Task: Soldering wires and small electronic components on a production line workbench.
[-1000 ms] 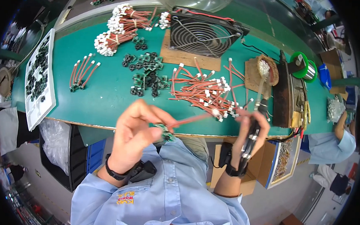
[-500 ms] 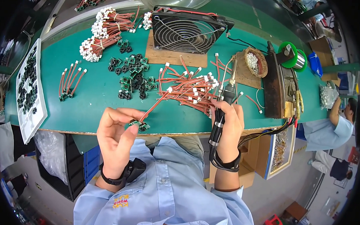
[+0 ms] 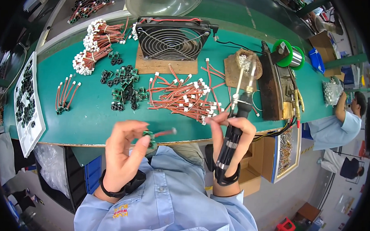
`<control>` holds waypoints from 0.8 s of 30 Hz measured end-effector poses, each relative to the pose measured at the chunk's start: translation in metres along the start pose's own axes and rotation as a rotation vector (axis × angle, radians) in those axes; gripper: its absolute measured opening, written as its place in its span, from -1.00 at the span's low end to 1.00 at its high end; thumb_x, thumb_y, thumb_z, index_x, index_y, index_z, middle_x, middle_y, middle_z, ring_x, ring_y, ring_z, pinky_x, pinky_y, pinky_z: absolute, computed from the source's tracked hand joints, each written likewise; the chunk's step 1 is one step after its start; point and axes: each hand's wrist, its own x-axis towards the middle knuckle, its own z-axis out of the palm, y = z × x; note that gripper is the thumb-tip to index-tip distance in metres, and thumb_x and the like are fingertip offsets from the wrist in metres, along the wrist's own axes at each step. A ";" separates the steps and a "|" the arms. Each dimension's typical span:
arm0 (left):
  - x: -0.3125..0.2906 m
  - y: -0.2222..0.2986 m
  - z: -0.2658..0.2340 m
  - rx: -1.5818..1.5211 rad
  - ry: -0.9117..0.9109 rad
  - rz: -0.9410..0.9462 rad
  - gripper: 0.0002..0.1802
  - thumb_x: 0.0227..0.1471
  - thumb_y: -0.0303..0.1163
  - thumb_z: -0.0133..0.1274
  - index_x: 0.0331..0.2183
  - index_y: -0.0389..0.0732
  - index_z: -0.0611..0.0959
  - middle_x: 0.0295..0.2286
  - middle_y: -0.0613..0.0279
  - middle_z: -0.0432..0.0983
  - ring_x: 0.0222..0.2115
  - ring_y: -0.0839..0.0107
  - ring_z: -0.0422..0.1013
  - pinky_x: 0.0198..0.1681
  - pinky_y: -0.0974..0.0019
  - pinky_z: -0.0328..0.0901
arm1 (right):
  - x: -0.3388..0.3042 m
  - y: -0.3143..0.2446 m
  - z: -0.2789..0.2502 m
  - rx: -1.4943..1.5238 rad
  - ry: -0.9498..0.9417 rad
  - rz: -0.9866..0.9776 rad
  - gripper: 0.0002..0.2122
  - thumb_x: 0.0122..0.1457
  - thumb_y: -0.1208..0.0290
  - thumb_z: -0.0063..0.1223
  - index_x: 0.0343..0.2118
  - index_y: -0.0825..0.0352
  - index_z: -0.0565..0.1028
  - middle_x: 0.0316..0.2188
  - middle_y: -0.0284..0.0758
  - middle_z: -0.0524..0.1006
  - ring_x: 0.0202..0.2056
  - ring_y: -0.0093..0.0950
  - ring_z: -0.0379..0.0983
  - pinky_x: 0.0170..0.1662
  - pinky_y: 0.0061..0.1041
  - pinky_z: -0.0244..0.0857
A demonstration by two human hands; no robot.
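Between thumb and fingers, my left hand pinches a small green circuit board near the table's front edge. A short red-and-black wire with a blurred white connector sticks out of the board to the right. My right hand is wrapped round the black handle of a soldering iron, its metal tip pointing away from me. A thin pale rod lies alongside the iron; its kind is unclear. Thumb and forefinger of that hand meet close to the pile of red-and-black connector wires.
Black-and-green boards lie left of the wires, beside several wired boards. A white tray of parts stands far left. Behind are wire bundles and a fan. On the right are a solder spool and a small bowl.
My left hand has turned the board, and its wire now points right rather than up. My right hand has tilted the iron and brought thumb and forefinger together. The whole view has shifted slightly.
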 end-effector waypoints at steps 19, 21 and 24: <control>0.014 -0.010 0.005 -0.119 -0.394 -0.365 -0.91 -0.02 -0.50 -0.05 -0.47 -0.34 0.48 -0.54 0.22 0.39 -0.54 0.50 0.32 -0.50 0.45 0.21 | -0.016 -0.024 0.002 -0.235 -0.388 -0.336 -0.70 -0.22 0.58 0.12 -0.33 0.18 0.45 -0.43 -0.39 0.50 -0.45 -0.46 0.44 -0.25 -0.43 0.18; 0.013 -0.012 0.006 -0.143 -0.373 -0.402 -0.92 -0.05 -0.52 -0.01 -0.48 -0.34 0.49 -0.54 0.19 0.38 -0.56 0.49 0.33 -0.52 0.45 0.22 | -0.016 -0.025 0.001 -0.264 -0.401 -0.322 -0.70 -0.25 0.58 0.13 -0.36 0.15 0.46 -0.38 -0.40 0.53 -0.40 -0.46 0.48 -0.21 -0.43 0.14; 0.011 -0.013 0.009 0.223 -0.299 -0.007 -0.96 -0.09 -0.54 0.03 -0.49 -0.30 0.50 -0.56 0.21 0.36 -0.58 0.42 0.33 -0.53 0.44 0.20 | -0.013 -0.021 0.001 -0.164 -0.433 -0.204 -0.68 -0.21 0.60 0.17 -0.33 0.17 0.42 -0.44 -0.44 0.54 -0.40 -0.50 0.48 -0.16 -0.42 0.12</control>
